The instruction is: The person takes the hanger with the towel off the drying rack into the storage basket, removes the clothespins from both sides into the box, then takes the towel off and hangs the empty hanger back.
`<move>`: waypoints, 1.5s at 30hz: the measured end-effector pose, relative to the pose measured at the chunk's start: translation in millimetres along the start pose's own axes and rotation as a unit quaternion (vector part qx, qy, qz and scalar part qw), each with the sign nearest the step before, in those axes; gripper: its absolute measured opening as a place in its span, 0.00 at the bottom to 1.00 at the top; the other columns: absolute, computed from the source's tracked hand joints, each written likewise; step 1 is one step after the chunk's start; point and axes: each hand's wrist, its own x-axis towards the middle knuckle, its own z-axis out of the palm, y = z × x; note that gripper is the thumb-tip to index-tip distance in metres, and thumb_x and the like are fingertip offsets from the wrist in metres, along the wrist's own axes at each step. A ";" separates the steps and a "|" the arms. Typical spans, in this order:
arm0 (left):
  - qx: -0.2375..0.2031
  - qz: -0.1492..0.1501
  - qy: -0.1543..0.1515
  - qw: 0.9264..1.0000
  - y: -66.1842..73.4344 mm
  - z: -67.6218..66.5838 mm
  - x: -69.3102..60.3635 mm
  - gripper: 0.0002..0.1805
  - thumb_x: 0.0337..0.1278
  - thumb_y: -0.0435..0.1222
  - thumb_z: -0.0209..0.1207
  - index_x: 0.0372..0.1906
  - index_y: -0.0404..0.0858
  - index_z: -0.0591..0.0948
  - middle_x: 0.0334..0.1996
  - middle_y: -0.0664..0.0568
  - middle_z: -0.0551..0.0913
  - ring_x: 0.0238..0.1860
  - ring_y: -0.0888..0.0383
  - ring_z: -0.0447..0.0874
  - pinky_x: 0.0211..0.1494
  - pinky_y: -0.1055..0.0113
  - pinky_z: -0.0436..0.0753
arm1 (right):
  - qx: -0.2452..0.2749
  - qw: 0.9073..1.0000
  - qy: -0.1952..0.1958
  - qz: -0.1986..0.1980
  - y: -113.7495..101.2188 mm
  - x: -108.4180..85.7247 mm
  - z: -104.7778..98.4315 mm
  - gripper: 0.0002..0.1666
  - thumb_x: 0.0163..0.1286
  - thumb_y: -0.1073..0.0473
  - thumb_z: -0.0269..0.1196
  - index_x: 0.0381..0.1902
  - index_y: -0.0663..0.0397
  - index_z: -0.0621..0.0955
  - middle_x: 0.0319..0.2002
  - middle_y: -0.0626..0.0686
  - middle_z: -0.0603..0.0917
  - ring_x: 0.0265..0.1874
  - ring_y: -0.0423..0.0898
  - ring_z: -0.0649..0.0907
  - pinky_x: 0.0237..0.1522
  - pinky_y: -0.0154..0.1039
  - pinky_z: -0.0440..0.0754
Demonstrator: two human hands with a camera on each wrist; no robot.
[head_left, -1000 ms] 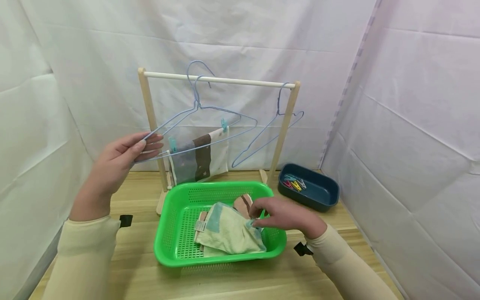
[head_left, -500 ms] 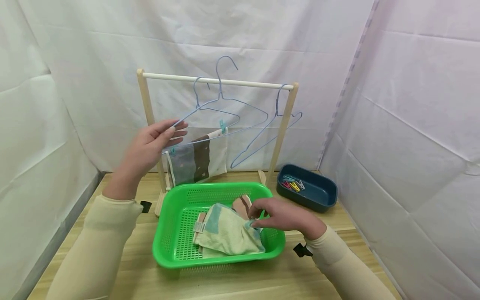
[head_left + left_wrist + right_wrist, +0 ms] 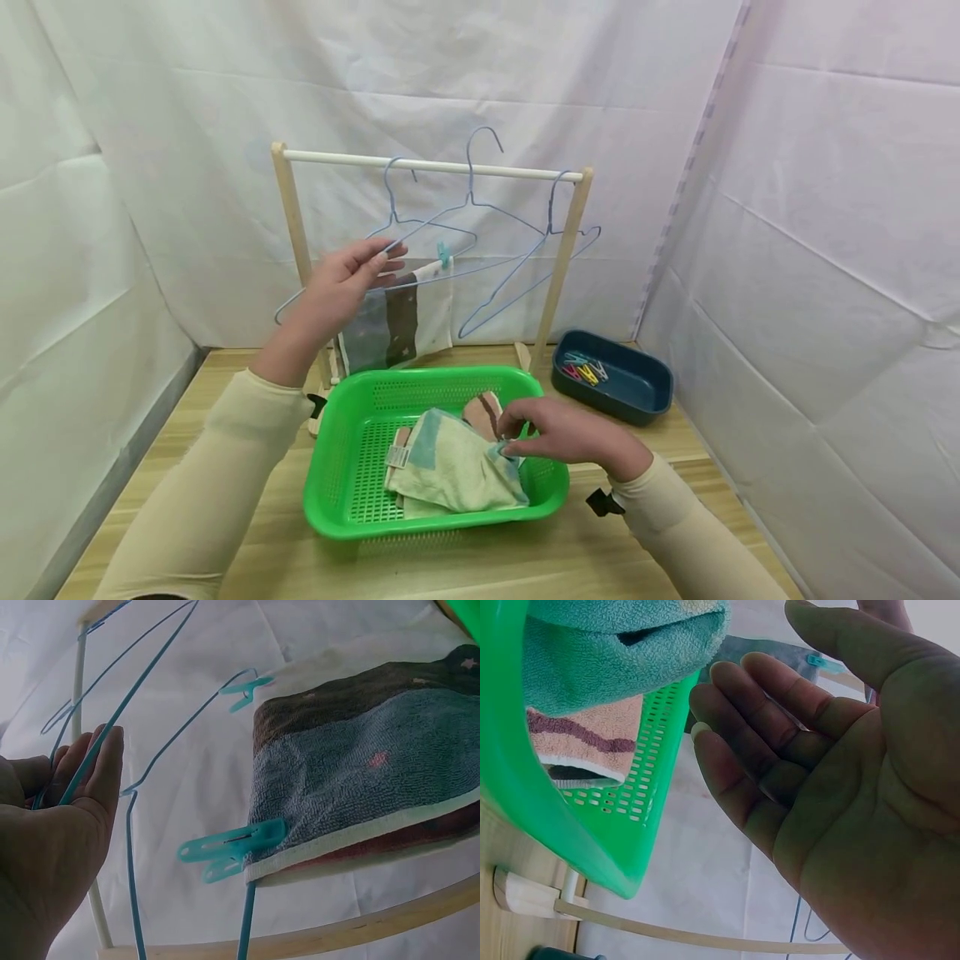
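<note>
My left hand (image 3: 348,279) holds a blue wire hanger (image 3: 470,198) by one sloping side, between thumb and fingers. The hanger's hook stands above the rack's white bar (image 3: 322,157), near its middle. Behind that hand, a grey, brown and white towel (image 3: 360,765) hangs from another hanger (image 3: 392,208) by turquoise clothespins (image 3: 240,844). My right hand (image 3: 558,429) hovers at the right side of the green basket (image 3: 322,492), beside a pale yellow and turquoise towel (image 3: 457,475). In the right wrist view its fingers (image 3: 742,765) are loosely bent, apart from the towel.
A third blue hanger (image 3: 551,212) hangs at the bar's right end, by the wooden post (image 3: 558,283). A dark blue box (image 3: 630,392) with several coloured clothespins (image 3: 583,367) stands to the right. Another pinkish-brown towel (image 3: 482,414) lies in the basket. White cloth walls (image 3: 810,250) surround the table.
My left hand has moved right with the hanger, whose hook has passed from left of the bar's middle to right of it. The right hand has stayed in place.
</note>
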 end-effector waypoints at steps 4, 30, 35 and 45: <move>0.015 -0.002 -0.006 1.000 -4.3 8.1 3.5 0.21 0.92 0.38 0.51 0.77 0.37 0.79 0.72 0.45 0.83 0.69 0.37 0.85 0.78 0.42 0.77 | -0.003 1.000 -0.001 -0.001 1.1 -0.3 1.4 0.14 0.83 0.48 0.69 0.58 0.47 0.87 0.54 0.40 0.87 0.55 0.39 0.87 0.59 0.53 0.90; 0.035 0.018 -0.010 0.999 -29.5 42.0 2.5 0.20 0.91 0.36 0.51 0.75 0.35 0.80 0.70 0.39 0.84 0.68 0.42 0.87 0.68 0.52 0.87 | 0.002 1.000 -0.003 -0.011 1.8 -4.3 5.0 0.13 0.83 0.50 0.70 0.58 0.48 0.88 0.52 0.41 0.88 0.52 0.37 0.87 0.59 0.46 0.89; 0.051 0.010 -0.008 0.999 -29.9 41.7 1.2 0.20 0.91 0.39 0.53 0.74 0.37 0.81 0.69 0.41 0.85 0.67 0.45 0.87 0.70 0.46 0.85 | 0.004 1.000 -0.005 -0.008 0.9 -3.9 5.5 0.13 0.83 0.50 0.70 0.58 0.48 0.88 0.53 0.42 0.88 0.52 0.37 0.87 0.59 0.42 0.89; 0.073 -0.010 -0.004 0.997 -30.0 34.8 -2.9 0.22 0.91 0.42 0.54 0.74 0.36 0.81 0.69 0.43 0.85 0.69 0.44 0.85 0.74 0.41 0.81 | 0.004 1.000 -0.002 -0.006 1.3 -3.8 5.4 0.13 0.83 0.49 0.70 0.57 0.46 0.88 0.52 0.41 0.88 0.52 0.37 0.86 0.59 0.50 0.89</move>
